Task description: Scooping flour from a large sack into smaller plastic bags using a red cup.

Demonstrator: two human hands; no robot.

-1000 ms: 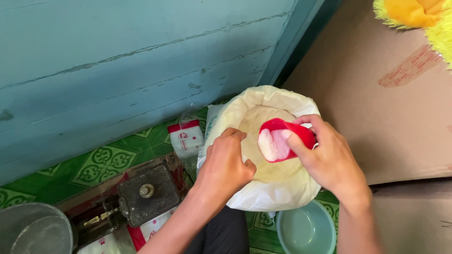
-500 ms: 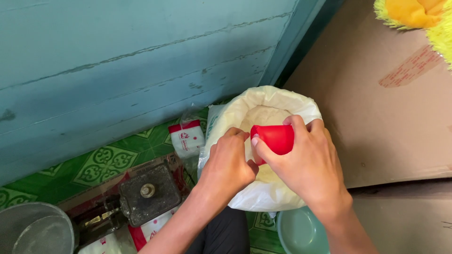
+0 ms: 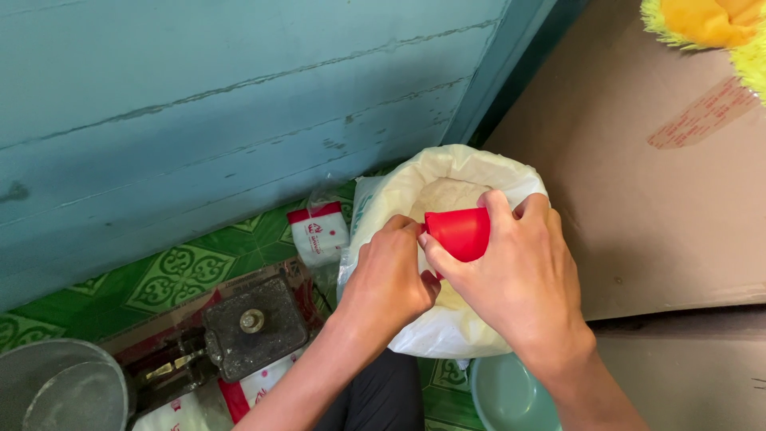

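Note:
A white sack [image 3: 447,327] with its top rolled down stands on the floor, holding pale grain [image 3: 447,194]. My right hand [image 3: 523,279] grips a red plastic cup [image 3: 459,233] over the sack's mouth; the cup lies on its side with its base toward the left. My left hand [image 3: 391,279] rests on the near rim of the sack, its fingertips touching the red cup.
A small black scale [image 3: 251,326] sits on green patterned floor tiles [image 3: 171,275] to the left, beside a white and red packet [image 3: 319,233]. A metal pot [image 3: 60,391] is at bottom left, a pale green bowl [image 3: 507,399] below the sack, a cardboard box [image 3: 662,175] at right, a blue wall behind.
The right hand has turned the red cup from mouth-up with grain showing to lying sideways, and has moved it left toward the left hand. The left hand has shifted only slightly.

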